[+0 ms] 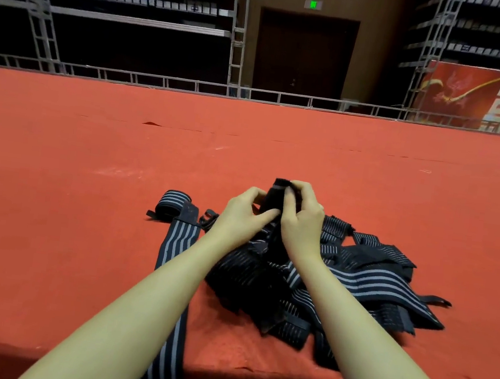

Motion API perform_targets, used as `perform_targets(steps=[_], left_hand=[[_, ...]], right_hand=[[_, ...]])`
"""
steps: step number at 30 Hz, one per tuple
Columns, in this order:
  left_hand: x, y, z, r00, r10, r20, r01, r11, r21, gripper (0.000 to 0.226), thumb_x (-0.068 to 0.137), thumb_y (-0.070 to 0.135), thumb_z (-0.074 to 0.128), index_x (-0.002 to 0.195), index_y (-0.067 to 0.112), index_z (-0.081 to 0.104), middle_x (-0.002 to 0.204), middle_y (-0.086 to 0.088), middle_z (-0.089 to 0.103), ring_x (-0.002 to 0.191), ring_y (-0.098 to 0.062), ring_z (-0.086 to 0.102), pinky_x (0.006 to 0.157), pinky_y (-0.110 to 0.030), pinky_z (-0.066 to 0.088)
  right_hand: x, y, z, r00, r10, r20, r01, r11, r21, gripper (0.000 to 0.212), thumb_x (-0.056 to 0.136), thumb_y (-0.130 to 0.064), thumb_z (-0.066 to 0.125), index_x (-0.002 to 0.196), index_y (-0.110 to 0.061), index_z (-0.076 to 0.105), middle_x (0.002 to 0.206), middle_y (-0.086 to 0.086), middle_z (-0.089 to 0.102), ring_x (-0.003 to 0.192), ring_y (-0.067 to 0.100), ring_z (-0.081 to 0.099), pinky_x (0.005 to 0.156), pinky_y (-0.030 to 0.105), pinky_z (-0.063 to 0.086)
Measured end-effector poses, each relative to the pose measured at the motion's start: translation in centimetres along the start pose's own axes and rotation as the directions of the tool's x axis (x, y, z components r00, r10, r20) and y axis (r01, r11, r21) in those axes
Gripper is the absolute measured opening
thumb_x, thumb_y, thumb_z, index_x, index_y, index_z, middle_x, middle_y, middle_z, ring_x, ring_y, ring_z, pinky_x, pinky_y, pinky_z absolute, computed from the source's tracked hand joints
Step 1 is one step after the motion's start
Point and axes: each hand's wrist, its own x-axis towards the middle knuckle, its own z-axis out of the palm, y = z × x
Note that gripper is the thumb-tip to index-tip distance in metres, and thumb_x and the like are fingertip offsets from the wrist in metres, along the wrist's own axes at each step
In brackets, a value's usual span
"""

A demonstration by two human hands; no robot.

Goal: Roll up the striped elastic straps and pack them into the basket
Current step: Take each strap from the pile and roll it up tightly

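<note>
Winding one striped strap (276, 192) at frame centre, left hand (244, 212) and right hand (302, 214) both pinching it to keep tension; loose straps (357, 281) heaped beneath; basket unseen.

2 hands (247, 212), 1 rolled strap (174, 205), 1 tangled pile of straps (357, 278) (uncountable).
</note>
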Motion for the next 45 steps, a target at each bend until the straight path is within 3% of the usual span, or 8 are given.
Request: perform_targets(steps=[7,11,13,17,23,34,38,45], left_hand=[[0.4,-0.2,0.5,1.000,0.030,-0.001,-0.029,0.990,0.140,0.021,0.088,0.018,0.056,0.108,0.020,0.063,0.099,0.002,0.068,0.091,-0.018,0.062,0.079,-0.040,0.053],[0.1,-0.3,-0.4,0.996,0.089,-0.019,-0.088,0.993,0.078,0.022,0.088,0.005,0.054,0.105,0.016,0.064,0.098,0.003,0.066,0.088,-0.012,0.059,0.077,-0.018,0.048],[-0.2,-0.4,-1.4,0.996,0.069,-0.053,-0.069,0.998,0.008,0.024,0.085,-0.001,0.053,0.097,0.017,0.063,0.088,0.005,0.063,0.079,-0.007,0.056,0.068,-0.009,0.042],[-1.0,-1.1,-3.1,0.997,0.012,-0.070,-0.020,0.993,-0.115,0.017,0.083,-0.003,0.050,0.085,0.011,0.057,0.074,-0.001,0.055,0.065,-0.011,0.047,0.061,-0.019,0.040],[-2.2,-2.8,-4.1,0.997,-0.062,-0.052,0.052,0.985,-0.164,0.019,0.073,0.017,0.037,0.066,0.012,0.054,0.062,-0.013,0.046,0.059,-0.018,0.041,0.056,-0.031,0.032],[-2.3,-4.3,-3.7,0.995,-0.058,-0.076,0.055,0.998,-0.040,0.024,0.076,0.019,0.029,0.056,0.013,0.042,0.053,0.002,0.037,0.055,-0.011,0.033,0.054,-0.029,0.025],[-2.4,-4.6,-3.7,0.994,-0.039,-0.107,0.039,0.999,-0.001,0.034,0.082,0.021,0.033,0.059,-0.004,0.038,0.057,-0.007,0.034,0.058,-0.014,0.027,0.055,-0.027,0.024],[-2.9,-3.4,-3.9,0.999,0.003,-0.046,-0.001,0.999,0.042,0.041,0.088,0.012,0.045,0.054,0.018,0.023,0.053,0.003,0.022,0.054,-0.011,0.021,0.054,-0.032,0.018]], right_hand=[[0.0,0.0,-0.8,0.994,0.060,0.092,-0.069,0.993,0.101,0.007,0.093,-0.011,0.058,0.091,-0.018,0.058,0.083,-0.017,0.061,0.079,-0.008,0.057,0.076,0.013,0.043],[-0.1,0.1,-0.7,0.998,0.026,0.059,-0.027,0.999,0.022,0.019,0.095,-0.034,0.043,0.083,-0.024,0.054,0.083,-0.015,0.056,0.087,0.016,0.056,0.086,0.041,0.041],[-0.1,0.0,-0.7,0.997,0.073,0.026,-0.073,0.997,-0.001,0.028,0.093,-0.043,0.037,0.087,-0.023,0.055,0.090,-0.013,0.053,0.095,0.017,0.051,0.089,0.037,0.032],[-0.6,0.9,0.2,0.953,0.240,0.185,-0.214,0.965,-0.150,0.024,0.101,-0.032,0.040,0.111,-0.023,0.060,0.118,-0.008,0.051,0.109,0.010,0.038,0.091,0.028,0.019],[-2.4,4.1,2.2,0.735,0.631,0.247,-0.443,0.724,-0.528,0.033,0.096,-0.039,0.044,0.117,-0.017,0.055,0.133,0.010,0.049,0.125,0.034,0.041,0.104,0.043,0.026],[-4.3,6.0,1.4,0.600,0.511,0.615,-0.080,0.803,-0.590,0.056,0.081,-0.028,0.059,0.134,-0.035,0.044,0.142,-0.005,0.043,0.132,0.024,0.035,0.105,0.043,0.019],[-3.9,6.4,1.4,0.711,0.472,0.522,-0.097,0.800,-0.592,0.039,0.090,-0.023,0.049,0.126,-0.037,0.057,0.134,-0.003,0.046,0.128,0.025,0.036,0.104,0.042,0.020],[-2.8,4.3,1.2,0.926,0.330,0.182,-0.221,0.868,-0.445,0.031,0.100,-0.021,0.039,0.107,-0.023,0.069,0.089,0.002,0.071,0.091,0.025,0.060,0.090,0.031,0.024]])
